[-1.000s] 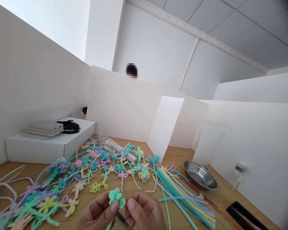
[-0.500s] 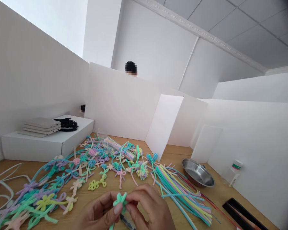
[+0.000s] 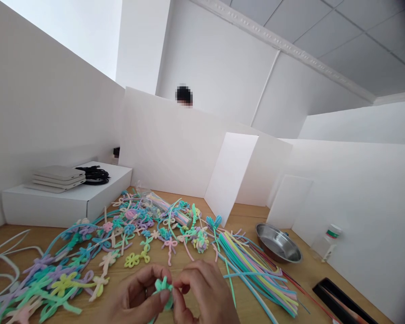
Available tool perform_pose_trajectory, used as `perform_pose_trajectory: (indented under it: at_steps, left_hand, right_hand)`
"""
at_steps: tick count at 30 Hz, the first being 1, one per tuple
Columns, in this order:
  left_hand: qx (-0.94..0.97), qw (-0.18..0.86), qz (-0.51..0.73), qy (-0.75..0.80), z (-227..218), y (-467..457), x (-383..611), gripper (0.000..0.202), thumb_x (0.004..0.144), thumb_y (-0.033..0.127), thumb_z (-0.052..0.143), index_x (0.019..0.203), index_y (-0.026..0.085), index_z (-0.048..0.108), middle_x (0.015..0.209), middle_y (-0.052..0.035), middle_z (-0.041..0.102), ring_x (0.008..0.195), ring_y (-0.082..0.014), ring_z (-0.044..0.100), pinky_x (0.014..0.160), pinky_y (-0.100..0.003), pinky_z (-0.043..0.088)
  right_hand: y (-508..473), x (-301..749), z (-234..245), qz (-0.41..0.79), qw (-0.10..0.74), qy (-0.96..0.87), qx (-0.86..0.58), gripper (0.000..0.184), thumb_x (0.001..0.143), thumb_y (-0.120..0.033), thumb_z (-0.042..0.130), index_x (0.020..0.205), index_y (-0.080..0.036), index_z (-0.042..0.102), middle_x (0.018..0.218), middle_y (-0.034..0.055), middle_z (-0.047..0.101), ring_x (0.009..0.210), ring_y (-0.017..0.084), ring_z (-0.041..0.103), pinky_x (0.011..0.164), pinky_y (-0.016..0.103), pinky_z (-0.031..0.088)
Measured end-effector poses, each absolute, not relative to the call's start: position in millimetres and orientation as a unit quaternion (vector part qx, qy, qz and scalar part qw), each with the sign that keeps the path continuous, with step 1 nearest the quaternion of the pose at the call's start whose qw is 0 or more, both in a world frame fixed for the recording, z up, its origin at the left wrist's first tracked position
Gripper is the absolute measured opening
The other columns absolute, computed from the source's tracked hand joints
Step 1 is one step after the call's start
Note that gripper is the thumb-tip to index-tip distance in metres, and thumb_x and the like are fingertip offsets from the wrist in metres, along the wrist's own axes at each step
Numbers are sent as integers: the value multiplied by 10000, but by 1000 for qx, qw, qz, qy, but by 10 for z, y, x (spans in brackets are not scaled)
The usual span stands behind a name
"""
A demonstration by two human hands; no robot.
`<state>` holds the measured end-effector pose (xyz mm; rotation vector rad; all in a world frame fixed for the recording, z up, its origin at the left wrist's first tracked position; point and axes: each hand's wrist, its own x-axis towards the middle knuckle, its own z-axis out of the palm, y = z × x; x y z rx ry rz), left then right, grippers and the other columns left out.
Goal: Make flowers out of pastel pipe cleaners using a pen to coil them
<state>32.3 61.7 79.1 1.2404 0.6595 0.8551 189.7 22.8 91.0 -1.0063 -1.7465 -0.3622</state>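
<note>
Low in the frame, my left hand point(image 3: 135, 299) and my right hand point(image 3: 202, 294) meet over the wooden table point(image 3: 246, 216). Both pinch a small mint-green pipe-cleaner flower point(image 3: 164, 286) between thumb and fingers. Its green stem runs down behind my left thumb and out of view. Just beyond my hands lie a yellow-green flower point(image 3: 132, 260) and a pink bow point(image 3: 170, 246) among several finished pipe-cleaner shapes.
A bundle of straight pastel pipe cleaners point(image 3: 256, 272) fans out to the right. A steel bowl point(image 3: 278, 244), a small bottle point(image 3: 326, 244) and a black tray point(image 3: 340, 303) lie further right. A white box point(image 3: 67, 200) stands left, white cables point(image 3: 3, 258) beside it. White partitions enclose the table; another person's head shows behind one.
My hands have dropped lower and closer together, and the green flower has sunk deeper between my fingers. The dark tool seen under my right hand earlier no longer shows.
</note>
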Motion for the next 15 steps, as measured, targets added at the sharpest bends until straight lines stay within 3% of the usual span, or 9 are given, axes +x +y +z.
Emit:
perform_pose_trajectory:
  at_steps: [6,10,12,15]
  left_hand:
    - [567,698,330,286,860,634,302,221,648,376,777,717,205,655,563,89,506,428,-61,305,393,-180,249]
    - [608,660,330,291,871,640,299,158,647,282,757,732,194,658,648,34,600,579,-131,482,540,-231,388]
    - [617,647,344,286,876,642,298,174,654,317,751,738,200,653,693,8,630,688,-185,544,645,-285,426]
    - [612,652,344,287,879,640,289,244,624,408,773,713,219,648,659,22,611,667,-187,546,632,-288,425]
  right_hand:
    - [267,1828,891,-239,516,-716,-405,109,732,-119,405,700,-203,468,599,-21,533,565,138,500,586,283,323]
    - [274,1849,872,-259,503,-724,-395,103,701,-118,391,671,-202,443,591,-18,517,559,138,486,574,288,302]
    - [262,1874,862,-236,508,-725,-401,98,687,-124,395,675,-205,449,589,-21,514,560,138,482,578,284,309]
    - [239,1915,842,-134,521,-734,-415,117,672,-132,434,723,-212,503,604,-32,521,559,125,491,577,257,340]
